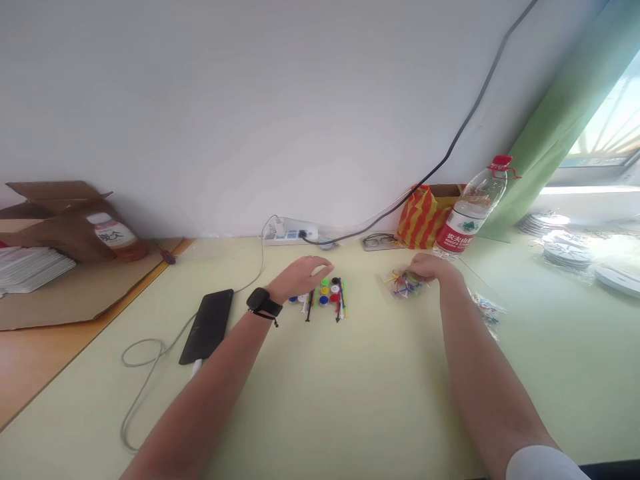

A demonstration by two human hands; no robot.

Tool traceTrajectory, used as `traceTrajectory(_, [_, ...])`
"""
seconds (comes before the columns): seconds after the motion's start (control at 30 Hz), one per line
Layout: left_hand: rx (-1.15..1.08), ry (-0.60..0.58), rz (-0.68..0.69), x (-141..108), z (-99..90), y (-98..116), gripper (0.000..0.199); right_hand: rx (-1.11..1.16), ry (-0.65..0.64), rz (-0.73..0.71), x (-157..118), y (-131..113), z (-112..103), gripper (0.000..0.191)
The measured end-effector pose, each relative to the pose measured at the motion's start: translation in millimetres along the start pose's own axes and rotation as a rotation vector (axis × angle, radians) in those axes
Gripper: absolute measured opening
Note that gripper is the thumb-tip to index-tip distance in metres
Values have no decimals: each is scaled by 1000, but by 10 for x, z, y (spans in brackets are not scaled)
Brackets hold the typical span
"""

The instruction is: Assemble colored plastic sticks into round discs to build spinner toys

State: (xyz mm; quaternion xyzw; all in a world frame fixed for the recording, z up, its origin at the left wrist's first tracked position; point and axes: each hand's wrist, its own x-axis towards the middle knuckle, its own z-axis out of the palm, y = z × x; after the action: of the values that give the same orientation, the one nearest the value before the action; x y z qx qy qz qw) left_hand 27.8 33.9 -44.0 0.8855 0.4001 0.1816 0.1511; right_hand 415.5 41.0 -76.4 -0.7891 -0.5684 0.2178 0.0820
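My left hand (301, 275) hovers over the left part of a small layout of coloured pieces, fingers curved with a gap between them and the thumb. Under and beside it are round plastic discs (325, 291) in green, yellow, red, blue, black and white. Thin coloured plastic sticks (342, 303) lie along the right side of the discs, and more sticks lie on their left. My right hand (425, 265) is closed on the upper edge of a clear plastic bag (406, 285) with small coloured parts inside. Its fingertips are partly hidden.
Another clear bag of parts (486, 310) lies beyond my right forearm. A water bottle (465, 217) and striped bag (423, 217) stand behind. A power strip (293, 233) sits by the wall. The phone (207, 327) and cable are left; a cardboard box (60, 213) is farther left.
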Motion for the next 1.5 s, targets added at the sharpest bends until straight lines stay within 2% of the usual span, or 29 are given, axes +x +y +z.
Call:
traceTrajectory(0.13, [74,-41,-109,-20,-101,-187,55,29,-53,-9,-61,-113,-53,16])
traceTrajectory(0.23, [138,-93,-346,-49,-197,-329,56,51,-68,-24,-104,-197,-121,21])
traceTrajectory(0.27, [147,-135,-471,-60,-226,-379,56,60,-71,-33,-119,-224,-144,23])
traceTrajectory(0.33, [124,-213,-583,-82,-261,-469,57,79,-79,-56,-154,-281,-186,25])
traceTrajectory(0.47, [6,-353,-696,-90,-211,-523,51,115,-108,-127,-275,-430,-277,30])
traceTrajectory(0.63, [2,-354,-709,-59,-99,-384,45,78,-49,-294,-505,-650,-429,25])
traceTrajectory(0.77, [65,-327,-706,-63,-61,-253,49,49,-21,-387,-645,-768,-502,19])
traceTrajectory(0.97, [219,-257,-654,-65,44,-63,49,-11,66,-424,-692,-829,-507,14])
traceTrajectory(1.1, [285,-254,-627,-62,93,23,42,-26,30,-410,-699,-833,-513,11])
traceTrajectory(1.2, [300,-267,-615,-64,109,68,39,-3,68,-415,-736,-847,-534,11])
traceTrajectory(1.33, [295,-275,-582,-70,135,127,39,-49,30,-419,-799,-877,-570,9])
traceTrajectory(1.43, [272,-271,-576,-76,135,160,41,-53,101,-405,-819,-881,-587,8])
traceTrajectory(1.5, [249,-265,-592,-79,110,164,43,-55,105,-402,-817,-873,-593,8])
